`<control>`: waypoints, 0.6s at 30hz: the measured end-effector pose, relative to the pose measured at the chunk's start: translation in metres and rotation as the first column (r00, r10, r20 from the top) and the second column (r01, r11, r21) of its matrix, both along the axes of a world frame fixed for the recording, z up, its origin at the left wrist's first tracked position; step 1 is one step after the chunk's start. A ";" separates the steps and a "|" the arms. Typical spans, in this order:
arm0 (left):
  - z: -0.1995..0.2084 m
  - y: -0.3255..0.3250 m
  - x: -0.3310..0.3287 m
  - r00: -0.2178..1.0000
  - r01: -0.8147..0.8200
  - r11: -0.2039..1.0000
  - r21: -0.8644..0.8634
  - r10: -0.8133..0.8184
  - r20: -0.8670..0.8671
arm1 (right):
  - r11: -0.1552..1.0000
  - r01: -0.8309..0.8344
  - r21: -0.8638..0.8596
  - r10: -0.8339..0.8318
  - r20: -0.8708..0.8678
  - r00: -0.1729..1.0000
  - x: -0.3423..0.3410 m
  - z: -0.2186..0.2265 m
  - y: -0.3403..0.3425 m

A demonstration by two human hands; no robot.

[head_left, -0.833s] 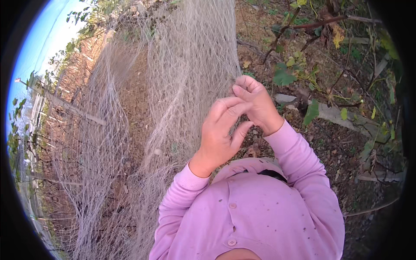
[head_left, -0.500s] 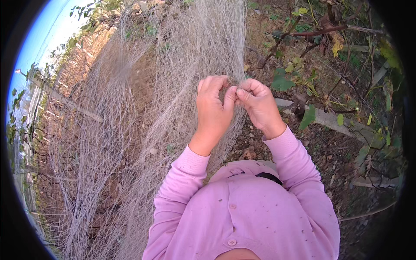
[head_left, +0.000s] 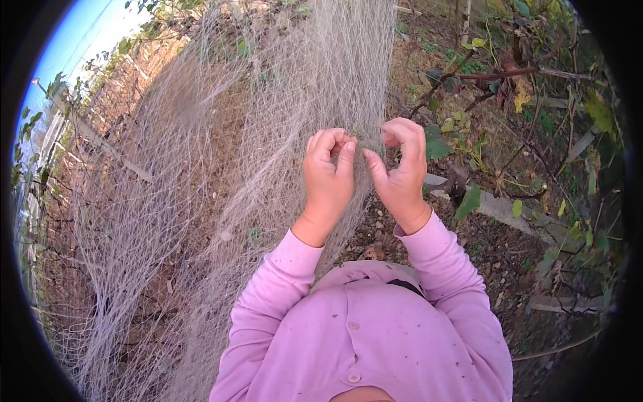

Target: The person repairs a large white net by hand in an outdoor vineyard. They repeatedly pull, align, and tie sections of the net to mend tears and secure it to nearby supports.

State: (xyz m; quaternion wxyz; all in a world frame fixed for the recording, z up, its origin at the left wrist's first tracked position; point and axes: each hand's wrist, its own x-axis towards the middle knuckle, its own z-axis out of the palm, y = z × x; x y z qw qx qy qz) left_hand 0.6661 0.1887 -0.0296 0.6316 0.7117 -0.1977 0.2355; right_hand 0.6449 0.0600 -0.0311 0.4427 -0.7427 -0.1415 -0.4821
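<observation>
A pale, fine-meshed net hangs in loose folds in front of me and down along my left side. My left hand pinches a bit of it between thumb and forefinger, and a small greenish-brown scrap shows by those fingertips. Just to the right, at the net's right edge, my right hand has its thumb and curled fingers apart. I see nothing in its grip, though thin threads there would be hard to make out.
Vines with a leaf and a brown cane grow on the right. Pale posts lie or lean among them. Another slanted post stands behind the net at left. Stony soil lies below.
My right hand has parted from my left and its fingers have opened. The left hand keeps its pinch at the net, slightly lower in view.
</observation>
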 end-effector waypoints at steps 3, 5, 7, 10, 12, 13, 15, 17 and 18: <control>0.000 -0.002 -0.003 0.998 -0.032 0.999 0.011 0.032 0.049 | 0.973 0.115 -0.201 -0.074 0.199 0.977 0.002 0.010 -0.006; 0.000 -0.002 -0.004 0.997 -0.047 0.999 0.021 0.045 0.064 | 0.959 0.150 -0.239 -0.091 0.243 0.966 0.003 0.014 -0.007; 0.000 -0.003 -0.005 0.996 -0.059 0.998 0.026 0.057 0.066 | 0.957 0.174 -0.232 -0.101 0.297 0.949 0.004 0.018 -0.008; 0.001 -0.003 -0.004 0.993 -0.073 0.997 0.030 0.070 0.094 | 0.961 0.188 -0.204 -0.106 0.356 0.929 0.004 0.021 -0.007; 0.002 -0.002 -0.004 0.991 -0.081 0.994 0.075 0.072 0.116 | 0.933 0.176 -0.314 -0.082 0.291 0.953 0.002 0.025 -0.012; 0.003 -0.001 -0.004 0.989 -0.085 0.991 0.099 0.072 0.127 | 0.919 0.164 -0.359 -0.071 0.257 0.964 0.001 0.026 -0.013; 0.004 0.000 -0.005 0.991 -0.084 0.989 0.124 0.070 0.115 | 0.916 0.176 -0.360 -0.080 0.265 0.961 0.002 0.027 -0.014; 0.006 0.000 -0.007 0.992 -0.089 0.989 0.117 0.077 0.099 | 0.930 0.172 -0.323 -0.077 0.286 0.955 0.003 0.027 -0.014; 0.008 0.000 -0.007 0.992 -0.095 0.991 0.099 0.086 0.089 | 0.943 0.161 -0.292 -0.069 0.303 0.950 0.003 0.027 -0.014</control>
